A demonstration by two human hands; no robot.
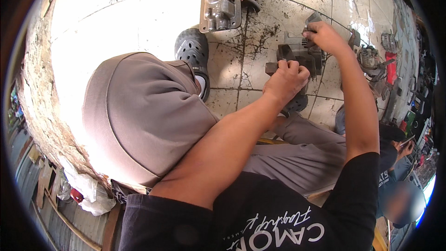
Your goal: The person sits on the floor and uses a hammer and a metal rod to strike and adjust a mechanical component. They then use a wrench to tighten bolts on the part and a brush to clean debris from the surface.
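My left hand is closed, its fingers bent over the top of a dark, greasy metal block that looks like part of a vise. The block stands low on the floor between my feet. Just beyond it, my right hand is closed too, thumb and fingers pinched at a grey metal piece. Below those fingertips lies a ribbed grey metal part beside the dark block. My fingers cover much of what they grip, so the exact kind of piece is hard to make out.
A cast metal gearbox cover with a lever lies on the tiled floor ahead. My grey clog is nearby. At the right are an alternator-like part and a red object. Another person sits at the far right.
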